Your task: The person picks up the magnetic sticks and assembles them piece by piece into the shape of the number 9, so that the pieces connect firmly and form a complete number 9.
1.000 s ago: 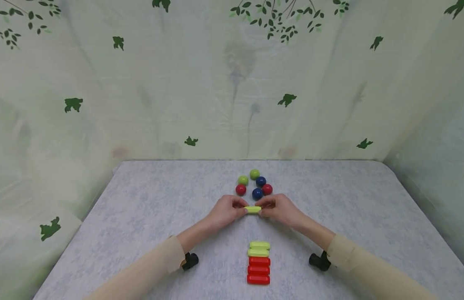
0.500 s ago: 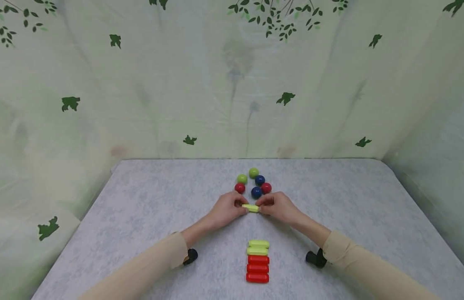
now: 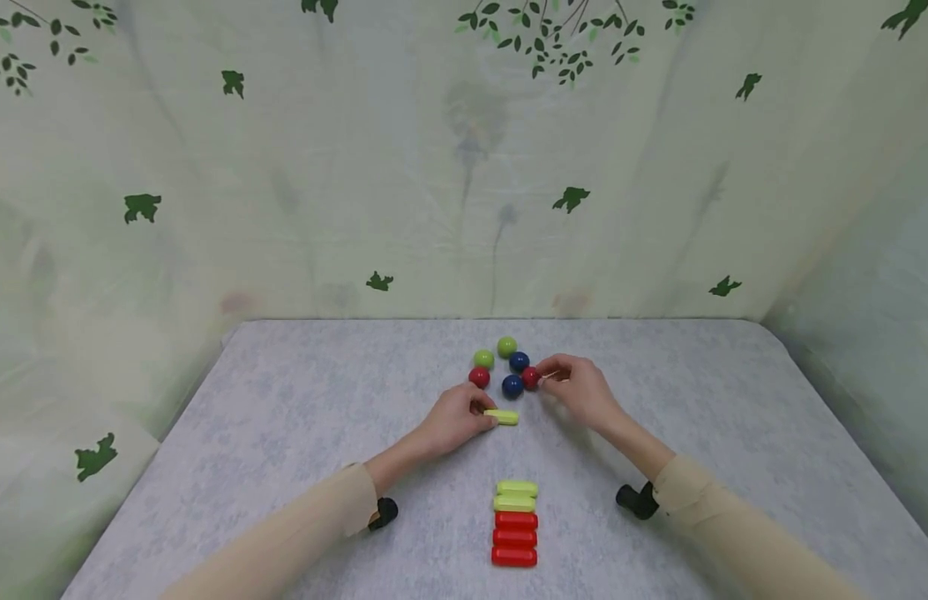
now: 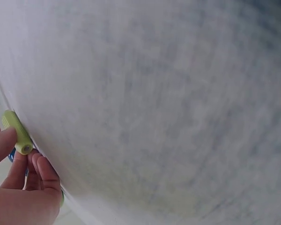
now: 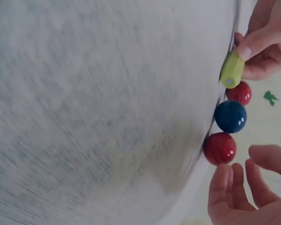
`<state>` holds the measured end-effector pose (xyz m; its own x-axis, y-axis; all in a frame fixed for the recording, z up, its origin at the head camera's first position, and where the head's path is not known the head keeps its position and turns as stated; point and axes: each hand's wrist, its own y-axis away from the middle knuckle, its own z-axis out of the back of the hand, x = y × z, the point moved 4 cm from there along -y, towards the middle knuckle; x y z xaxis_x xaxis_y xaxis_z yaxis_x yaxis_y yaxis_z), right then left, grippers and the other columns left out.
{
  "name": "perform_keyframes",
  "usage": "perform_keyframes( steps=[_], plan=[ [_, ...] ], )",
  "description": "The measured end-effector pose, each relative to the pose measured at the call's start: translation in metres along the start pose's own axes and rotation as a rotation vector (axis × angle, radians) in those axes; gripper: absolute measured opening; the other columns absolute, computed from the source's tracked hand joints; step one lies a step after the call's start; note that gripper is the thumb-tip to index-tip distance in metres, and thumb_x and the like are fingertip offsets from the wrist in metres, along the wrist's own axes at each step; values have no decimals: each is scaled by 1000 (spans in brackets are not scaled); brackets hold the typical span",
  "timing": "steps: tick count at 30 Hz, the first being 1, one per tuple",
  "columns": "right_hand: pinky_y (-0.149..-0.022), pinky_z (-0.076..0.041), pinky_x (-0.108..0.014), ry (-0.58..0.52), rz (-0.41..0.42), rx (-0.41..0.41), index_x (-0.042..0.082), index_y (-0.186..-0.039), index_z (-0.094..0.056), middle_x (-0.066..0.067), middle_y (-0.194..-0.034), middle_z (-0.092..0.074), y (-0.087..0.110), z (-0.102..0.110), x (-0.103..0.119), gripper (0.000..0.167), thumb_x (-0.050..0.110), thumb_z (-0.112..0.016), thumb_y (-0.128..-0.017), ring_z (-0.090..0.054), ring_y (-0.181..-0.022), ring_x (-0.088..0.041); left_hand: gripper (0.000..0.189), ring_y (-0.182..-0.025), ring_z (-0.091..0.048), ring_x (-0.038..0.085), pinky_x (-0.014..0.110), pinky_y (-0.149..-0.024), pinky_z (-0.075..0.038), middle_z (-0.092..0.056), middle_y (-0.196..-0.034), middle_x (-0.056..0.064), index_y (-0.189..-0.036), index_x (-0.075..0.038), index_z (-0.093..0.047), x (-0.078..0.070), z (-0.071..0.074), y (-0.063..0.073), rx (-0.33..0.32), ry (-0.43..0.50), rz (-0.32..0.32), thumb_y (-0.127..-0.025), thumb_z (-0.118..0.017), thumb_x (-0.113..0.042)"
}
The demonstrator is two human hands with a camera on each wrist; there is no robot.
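left hand [image 3: 458,414]: thumb and fingers pinching one end of the yellow-green stick [image 3: 506,417].
stick's place: on my side of the near blue ball [image 3: 512,387], free end pointing right.
right hand [image 3: 580,392]: thumb and fingers parted, holding nothing, right up by the right red ball [image 3: 531,378]; whether i touch it, i cannot tell.
farther off: far blue ball [image 3: 520,362], left red ball [image 3: 479,377], two green balls [image 3: 484,359].
nearer me: two loose yellow-green sticks [image 3: 515,503], then three red sticks [image 3: 516,537], lying side by side on the table [image 3: 299,400].
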<state>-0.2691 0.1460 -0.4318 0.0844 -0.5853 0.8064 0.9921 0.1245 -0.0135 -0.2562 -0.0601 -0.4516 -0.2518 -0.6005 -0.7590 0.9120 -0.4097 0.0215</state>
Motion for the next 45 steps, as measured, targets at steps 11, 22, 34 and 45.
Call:
perform_keyframes(
  steps=[11, 22, 34, 45],
  plan=[
    [-81, -53, -38, 59, -110, 54, 5, -128, -58, -13, -122, -61, -16, -7, -13, 45, 22, -73, -89, -60, -104, -28, 10, -78, -52, 16, 28, -68, -45, -57, -88, 2, -97, -5, -72, -3, -4, -1, 11, 20, 12, -87, -73, -8],
    [-81, -52, -38, 81, -101, 74, 2, -121, -64, -11, -110, -66, -17, -7, -19, 37, 17, -72, -89, -60, -100, -26, 9, -77, -52, 15, 28, -68, -45, -57, -88, 3, -96, -4, -72, -4, -4, 0, 0, 6, 4, -87, -73, -8],
    [-70, -48, -31, 17, -13, 219, 4, -114, -66, -3, -91, -64, 15, -8, -15, 31, 13, -74, -86, -56, -82, -20, 10, -76, -51, 16, 27, -67, -44, -57, -84, 1, -97, -5, -72, 4, -2, 1, -6, 31, 17, -87, -73, -7],
    [-73, -50, -32, 27, 27, 267, 7, -113, -67, -1, -97, -64, 26, -17, -6, 31, 13, -76, -84, -57, -85, -18, 10, -74, -51, 15, 26, -65, -43, -57, -82, 2, -97, -2, -72, 3, -1, 3, -14, 85, 5, -87, -72, -4]
  ],
)
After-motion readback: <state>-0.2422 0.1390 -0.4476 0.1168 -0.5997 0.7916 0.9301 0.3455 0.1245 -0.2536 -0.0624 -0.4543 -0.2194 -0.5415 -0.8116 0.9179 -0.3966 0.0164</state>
